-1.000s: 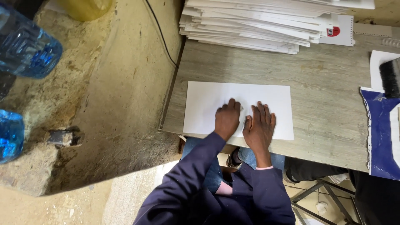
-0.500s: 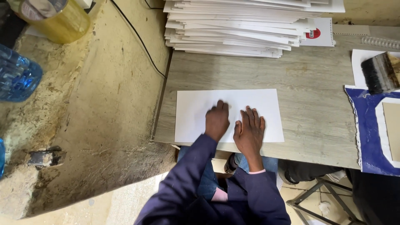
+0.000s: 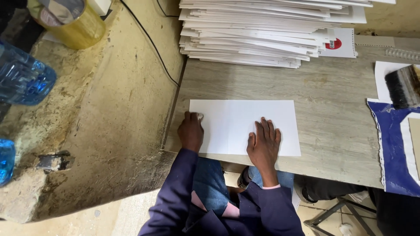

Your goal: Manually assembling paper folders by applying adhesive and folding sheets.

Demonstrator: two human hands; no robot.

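Under both hands (image 3: 227,142), a blank white sheet (image 3: 238,122).

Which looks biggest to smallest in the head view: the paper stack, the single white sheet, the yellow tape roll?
1. paper stack
2. single white sheet
3. yellow tape roll, partly cut off by the frame edge, yet clearly smallest.

grey wood-grain table (image 3: 332,87) | rough yellowish concrete ledge (image 3: 109,109) left of table | black cable (image 3: 148,41) across ledge
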